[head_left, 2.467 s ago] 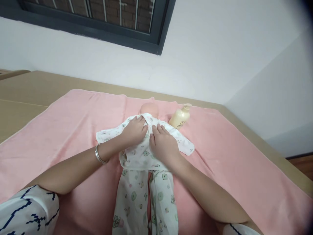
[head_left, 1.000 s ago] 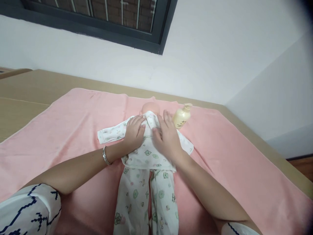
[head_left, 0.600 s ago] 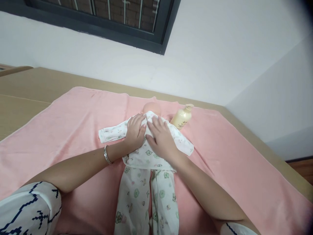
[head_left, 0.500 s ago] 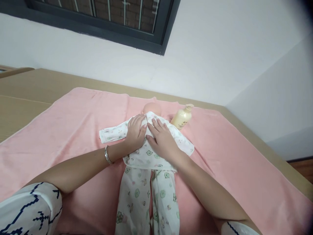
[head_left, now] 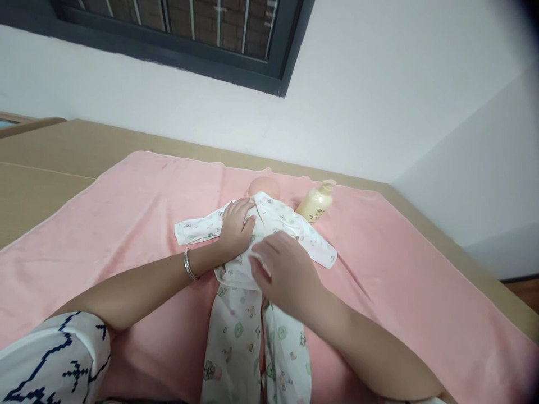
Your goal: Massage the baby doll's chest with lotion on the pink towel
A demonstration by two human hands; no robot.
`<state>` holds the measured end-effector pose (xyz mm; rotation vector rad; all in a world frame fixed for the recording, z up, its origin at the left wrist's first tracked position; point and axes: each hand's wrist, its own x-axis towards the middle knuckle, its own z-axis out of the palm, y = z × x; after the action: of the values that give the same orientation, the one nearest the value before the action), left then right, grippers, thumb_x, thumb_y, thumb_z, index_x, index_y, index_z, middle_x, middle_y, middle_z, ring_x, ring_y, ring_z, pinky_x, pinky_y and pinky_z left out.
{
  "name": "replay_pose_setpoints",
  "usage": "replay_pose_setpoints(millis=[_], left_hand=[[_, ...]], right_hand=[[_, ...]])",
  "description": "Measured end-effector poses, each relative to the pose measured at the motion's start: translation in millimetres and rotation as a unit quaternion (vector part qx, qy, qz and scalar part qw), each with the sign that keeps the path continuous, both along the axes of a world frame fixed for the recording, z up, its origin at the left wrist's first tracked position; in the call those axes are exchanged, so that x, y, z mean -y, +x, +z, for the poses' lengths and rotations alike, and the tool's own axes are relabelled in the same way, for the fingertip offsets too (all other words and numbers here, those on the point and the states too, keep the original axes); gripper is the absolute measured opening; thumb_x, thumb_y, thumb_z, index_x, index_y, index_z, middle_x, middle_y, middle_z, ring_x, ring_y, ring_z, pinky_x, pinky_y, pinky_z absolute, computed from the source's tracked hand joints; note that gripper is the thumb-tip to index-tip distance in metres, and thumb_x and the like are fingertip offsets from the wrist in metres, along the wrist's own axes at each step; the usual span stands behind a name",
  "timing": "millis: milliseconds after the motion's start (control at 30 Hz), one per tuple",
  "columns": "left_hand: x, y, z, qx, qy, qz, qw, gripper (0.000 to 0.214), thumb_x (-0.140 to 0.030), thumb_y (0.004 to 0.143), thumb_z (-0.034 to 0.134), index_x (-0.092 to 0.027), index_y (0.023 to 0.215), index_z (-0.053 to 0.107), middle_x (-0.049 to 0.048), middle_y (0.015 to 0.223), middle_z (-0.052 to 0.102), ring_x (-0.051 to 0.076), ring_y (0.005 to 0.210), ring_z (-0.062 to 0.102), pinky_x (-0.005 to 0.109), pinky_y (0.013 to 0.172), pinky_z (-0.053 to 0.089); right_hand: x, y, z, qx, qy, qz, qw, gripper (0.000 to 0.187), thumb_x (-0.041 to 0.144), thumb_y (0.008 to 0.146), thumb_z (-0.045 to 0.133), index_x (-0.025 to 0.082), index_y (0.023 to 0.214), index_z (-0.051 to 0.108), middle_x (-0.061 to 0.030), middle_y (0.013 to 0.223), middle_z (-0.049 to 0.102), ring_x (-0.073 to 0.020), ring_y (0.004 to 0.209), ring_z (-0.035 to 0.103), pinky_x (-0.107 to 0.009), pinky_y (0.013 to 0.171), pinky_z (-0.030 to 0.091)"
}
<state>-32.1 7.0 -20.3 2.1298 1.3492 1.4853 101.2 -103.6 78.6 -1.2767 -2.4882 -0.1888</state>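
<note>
A doll point(head_left: 264, 186) lies on the pink cloth, only its rounded pink head showing beyond its clothes. It wears a white long-sleeved baby top point(head_left: 275, 210) with small prints and matching baby trousers point(head_left: 238, 336). My left hand point(head_left: 236, 227) rests flat on the upper left of the top, fingers spread over the fabric. Over the waist hovers my right hand point(head_left: 288, 275), slightly blurred, fingers loosely bent and thumb apart, with nothing seen in it. It hides the lower right of the top. A pale yellow pump bottle point(head_left: 315, 203) leans beside the doll's right-hand sleeve.
The pink cloth point(head_left: 138, 191) covers much of the wooden surface point(head_left: 46, 151) and has creases in it. White walls point(head_left: 357, 84) rise behind and to the right. A dark-framed window point(head_left: 278, 73) with bars is at the top.
My right hand has lifted off the top and drawn back toward me, its fingers bending. My left hand stays on the top. The view has shifted slightly.
</note>
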Motion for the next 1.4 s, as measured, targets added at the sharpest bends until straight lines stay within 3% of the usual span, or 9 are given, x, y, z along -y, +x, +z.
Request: replay_pose_setpoints(millis=[133, 267, 367, 500, 667, 800, 1033, 1267, 1400], left_hand=[[-0.1, -0.1, 2.2, -0.002, -0.010, -0.002, 1.000, 0.036, -0.029, 0.096, 0.039, -0.017, 0.121, 0.062, 0.0115, 0.134, 0.064, 0.026, 0.132, 0.052, 0.049, 0.118, 0.032], [-0.3, -1.1, 3.7, -0.003, -0.020, -0.008, 1.000, 0.035, -0.028, 0.094, 0.040, -0.020, 0.120, 0.062, 0.0094, 0.133, 0.065, 0.025, 0.130, 0.054, 0.050, 0.117, 0.034], [0.2, -1.4, 5.0, -0.011, -0.023, -0.009, 1.000, 0.035, -0.028, 0.094, 0.040, -0.020, 0.119, 0.063, 0.0088, 0.133, 0.065, 0.025, 0.129, 0.055, 0.050, 0.117, 0.035], [0.9, -1.1, 10.7, 0.001, -0.037, -0.009, 0.999, 0.035, -0.027, 0.092, 0.042, -0.020, 0.116, 0.065, 0.0091, 0.128, 0.068, 0.027, 0.125, 0.057, 0.050, 0.115, 0.037], [0.2, -1.7, 23.0, 0.032, -0.127, -0.028, 0.991, 0.034, -0.026, 0.087, 0.047, -0.022, 0.114, 0.068, 0.0066, 0.123, 0.070, 0.030, 0.120, 0.058, 0.051, 0.109, 0.043], [0.8, -2.6, 29.0, 0.051, -0.160, -0.029, 0.985, 0.033, -0.027, 0.087, 0.048, -0.023, 0.111, 0.070, 0.0053, 0.125, 0.070, 0.030, 0.122, 0.057, 0.051, 0.110, 0.042], [2.0, -4.4, 37.5, 0.032, -0.157, -0.038, 0.986, 0.026, -0.027, 0.088, 0.047, -0.025, 0.095, 0.072, 0.0033, 0.117, 0.073, 0.029, 0.114, 0.062, 0.049, 0.105, 0.046], [1.4, -7.5, 44.9, 0.038, -0.186, -0.052, 0.980, 0.024, -0.032, 0.089, 0.047, -0.026, 0.086, 0.070, 0.0020, 0.102, 0.074, 0.028, 0.105, 0.064, 0.045, 0.097, 0.051], [3.9, -6.8, 47.0, 0.023, -0.186, -0.040, 0.981, 0.020, -0.031, 0.087, 0.049, -0.026, 0.088, 0.069, 0.0026, 0.106, 0.074, 0.028, 0.105, 0.064, 0.048, 0.100, 0.049]], right_hand=[[32.9, -7.9, 4.9, 0.155, -0.012, 0.013, 0.988, 0.008, 0.025, 0.087, 0.065, 0.019, 0.087, 0.059, -0.0067, 0.085, 0.058, -0.0246, 0.079, 0.052, -0.037, 0.063, 0.039], [32.1, -11.9, -8.7, 0.232, 0.009, -0.037, 0.972, 0.011, 0.014, 0.085, 0.059, 0.018, 0.095, 0.059, -0.0086, 0.088, 0.057, -0.0268, 0.081, 0.053, -0.038, 0.063, 0.038], [27.4, -13.6, -8.1, 0.259, -0.030, -0.064, 0.963, 0.014, 0.012, 0.085, 0.057, 0.018, 0.098, 0.059, -0.0096, 0.090, 0.057, -0.0272, 0.081, 0.054, -0.037, 0.062, 0.038], [27.0, -15.1, 3.8, 0.251, -0.086, -0.047, 0.963, 0.017, 0.005, 0.084, 0.054, 0.018, 0.094, 0.058, -0.0094, 0.089, 0.059, -0.0264, 0.080, 0.056, -0.037, 0.062, 0.039], [26.5, -16.0, 20.7, 0.243, -0.168, -0.048, 0.954, 0.022, -0.001, 0.081, 0.052, 0.018, 0.091, 0.058, -0.0099, 0.092, 0.062, -0.0255, 0.081, 0.059, -0.036, 0.064, 0.041], [28.6, -15.9, 22.0, 0.254, -0.215, -0.025, 0.943, 0.024, 0.000, 0.078, 0.055, 0.017, 0.094, 0.058, -0.0099, 0.094, 0.064, -0.0261, 0.086, 0.061, -0.035, 0.064, 0.044], [39.0, -6.7, -1.1, 0.242, -0.176, 0.044, 0.953, 0.036, 0.007, 0.067, 0.068, 0.018, 0.098, 0.055, -0.0071, 0.089, 0.062, -0.0242, 0.076, 0.058, -0.034, 0.059, 0.044], [38.9, -5.0, 11.0, 0.192, -0.182, 0.064, 0.962, 0.020, 0.004, 0.079, 0.054, 0.018, 0.093, 0.056, -0.0058, 0.085, 0.059, -0.0217, 0.075, 0.054, -0.033, 0.061, 0.042], [35.6, -10.4, 2.0, 0.174, -0.214, 0.084, 0.957, 0.016, 0.009, 0.087, 0.049, 0.018, 0.097, 0.059, -0.0080, 0.092, 0.062, -0.0220, 0.077, 0.057, -0.035, 0.066, 0.045]])
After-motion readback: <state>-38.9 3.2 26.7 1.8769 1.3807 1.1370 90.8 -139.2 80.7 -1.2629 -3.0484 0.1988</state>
